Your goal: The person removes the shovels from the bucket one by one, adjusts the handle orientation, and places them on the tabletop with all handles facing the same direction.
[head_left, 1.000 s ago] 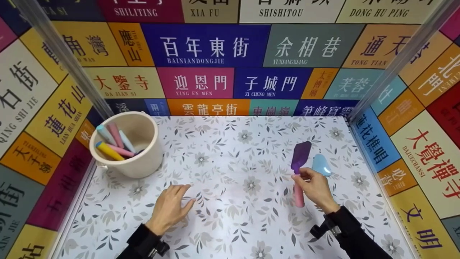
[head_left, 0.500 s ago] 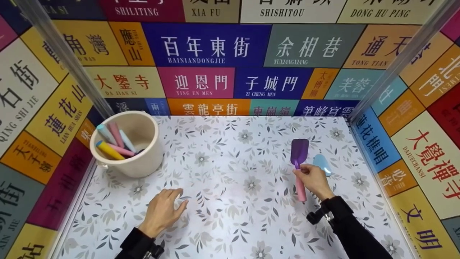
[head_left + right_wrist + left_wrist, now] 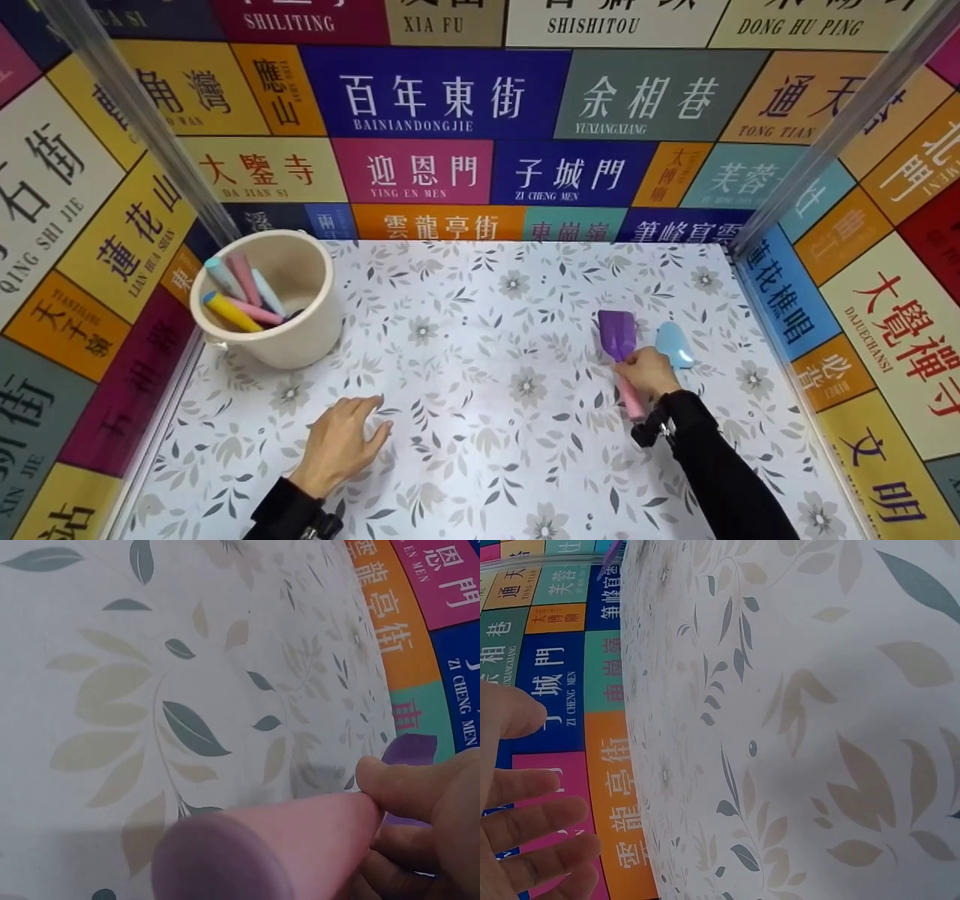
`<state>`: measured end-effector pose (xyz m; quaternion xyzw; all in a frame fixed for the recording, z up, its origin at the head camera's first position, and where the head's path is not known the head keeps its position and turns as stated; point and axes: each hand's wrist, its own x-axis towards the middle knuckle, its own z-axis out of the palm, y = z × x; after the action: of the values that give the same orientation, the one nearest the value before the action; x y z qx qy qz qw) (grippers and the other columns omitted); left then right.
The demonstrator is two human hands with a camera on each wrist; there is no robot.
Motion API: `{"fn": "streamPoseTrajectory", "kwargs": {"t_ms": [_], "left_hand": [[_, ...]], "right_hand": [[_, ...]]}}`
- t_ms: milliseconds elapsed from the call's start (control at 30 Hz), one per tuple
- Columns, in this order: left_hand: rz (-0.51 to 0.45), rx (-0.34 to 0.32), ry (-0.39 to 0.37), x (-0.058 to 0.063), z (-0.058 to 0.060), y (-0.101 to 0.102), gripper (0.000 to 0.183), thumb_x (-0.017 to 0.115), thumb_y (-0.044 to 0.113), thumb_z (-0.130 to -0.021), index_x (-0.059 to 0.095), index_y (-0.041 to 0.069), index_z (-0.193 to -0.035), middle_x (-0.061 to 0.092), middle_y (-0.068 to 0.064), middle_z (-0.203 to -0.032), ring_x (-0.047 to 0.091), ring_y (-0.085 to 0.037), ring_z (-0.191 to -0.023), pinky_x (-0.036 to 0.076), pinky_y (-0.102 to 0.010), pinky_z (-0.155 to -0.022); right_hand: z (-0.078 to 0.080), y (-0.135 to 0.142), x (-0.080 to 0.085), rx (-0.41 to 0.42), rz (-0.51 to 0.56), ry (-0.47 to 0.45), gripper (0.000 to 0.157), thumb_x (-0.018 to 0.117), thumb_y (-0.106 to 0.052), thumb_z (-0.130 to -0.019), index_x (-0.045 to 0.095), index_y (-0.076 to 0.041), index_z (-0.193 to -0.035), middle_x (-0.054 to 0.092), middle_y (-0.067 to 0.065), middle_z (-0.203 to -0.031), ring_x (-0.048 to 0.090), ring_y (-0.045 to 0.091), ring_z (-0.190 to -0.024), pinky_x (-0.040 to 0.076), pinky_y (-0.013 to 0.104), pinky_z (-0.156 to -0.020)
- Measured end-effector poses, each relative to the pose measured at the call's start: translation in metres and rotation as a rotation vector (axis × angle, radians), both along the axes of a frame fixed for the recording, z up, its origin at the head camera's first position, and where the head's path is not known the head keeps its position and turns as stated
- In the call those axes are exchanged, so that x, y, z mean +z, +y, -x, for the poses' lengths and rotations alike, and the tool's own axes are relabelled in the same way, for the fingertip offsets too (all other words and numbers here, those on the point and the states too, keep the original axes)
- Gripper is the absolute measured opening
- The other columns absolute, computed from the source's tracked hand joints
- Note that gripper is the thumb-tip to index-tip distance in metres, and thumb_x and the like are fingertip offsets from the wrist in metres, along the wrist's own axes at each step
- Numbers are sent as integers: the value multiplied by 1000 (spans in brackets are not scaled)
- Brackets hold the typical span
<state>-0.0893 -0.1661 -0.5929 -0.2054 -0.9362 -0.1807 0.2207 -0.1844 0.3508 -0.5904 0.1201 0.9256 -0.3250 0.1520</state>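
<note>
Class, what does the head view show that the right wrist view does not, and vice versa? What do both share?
Head view only: the round cream bucket, its coloured sticks, the glossy light-blue object, the left hand.

Right wrist view only: the mauve end face of the pink handle.

Both: the right hand gripping that handle, the purple blade, and the white floral tabletop.

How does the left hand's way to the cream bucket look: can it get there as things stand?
Probably yes: the left hand holds nothing, and only patterned tabletop shows between it and the cream bucket, ahead and to its left. The right hand, holding the pink-handled spatula, is well clear.
</note>
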Motion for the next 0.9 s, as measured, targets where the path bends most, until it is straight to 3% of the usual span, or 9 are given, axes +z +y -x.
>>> {"fn": "streamPoseTrajectory", "kwargs": {"t_ms": [167,367,533,700,900], "left_hand": [[7,1,-7,0,-1,-1,35,85,24,-83,77,7,-112,79,-11,-99,73,-28,-86,61,-41,-72],[11,9,-39,0,-3,-1,36,84,25,-84,77,6,-114,79,-12,-100,73,-30,-86,61,-42,-71],[7,14,-42,1,-5,0,36,84,25,-84,77,6,-114,79,-12,-101,73,-30,-85,60,-42,-69],[13,9,-70,1,-4,1,36,83,25,-85,76,5,-115,79,-13,-102,74,-30,-88,61,-42,-73],[24,17,-117,1,-5,2,35,81,25,-87,76,4,-114,79,-13,-104,74,-30,-91,62,-43,-76]], "right_hand": [[2,4,-4,-21,-46,-33,35,72,-26,-97,70,9,-98,72,16,-86,63,22,-74,48,26,-61],[6,7,-9,-23,-77,-16,32,73,-26,-96,64,-5,-74,66,9,-74,60,21,-68,45,26,-59],[7,7,-13,-8,-101,26,37,73,-24,-94,56,-11,-65,63,8,-70,59,23,-67,43,28,-58],[7,6,-18,3,-132,25,34,72,-23,-93,53,-10,-68,62,10,-73,61,27,-72,49,34,-63],[9,8,-24,23,-166,34,31,71,-24,-93,59,0,-78,69,25,-86,67,38,-82,58,51,-78]]}}
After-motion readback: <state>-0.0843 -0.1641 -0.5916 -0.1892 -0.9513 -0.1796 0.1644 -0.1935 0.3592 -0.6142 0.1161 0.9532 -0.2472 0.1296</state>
